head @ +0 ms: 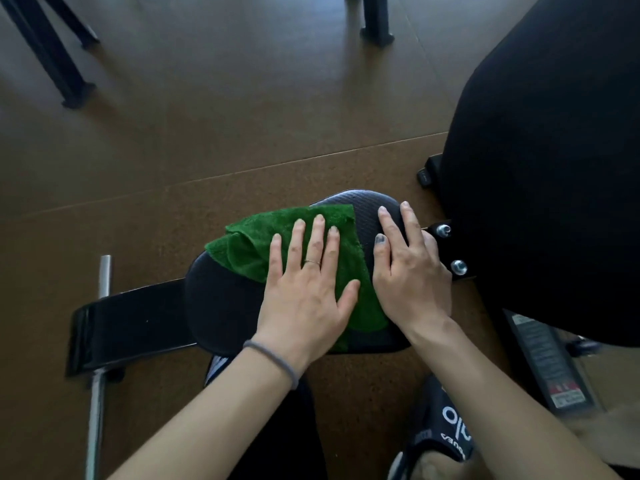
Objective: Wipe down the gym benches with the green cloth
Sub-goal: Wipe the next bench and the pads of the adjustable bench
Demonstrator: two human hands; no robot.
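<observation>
A green cloth [256,244] lies spread across the black textured seat pad [221,306] of a gym bench in the middle of the head view. My left hand [308,282] presses flat on the cloth with straight fingers. My right hand [408,268] rests flat on the bare right side of the pad, fingers straight, its heel overlapping the cloth's right edge. The bench's large black backrest pad [547,168] rises at the right.
A black frame bar [128,323] and a steel tube [98,358] stick out at the left of the seat. Two bolts [459,266] sit on a bracket beside my right hand. Black equipment legs [52,53] stand on the brown floor. My sandalled foot [446,431] is below.
</observation>
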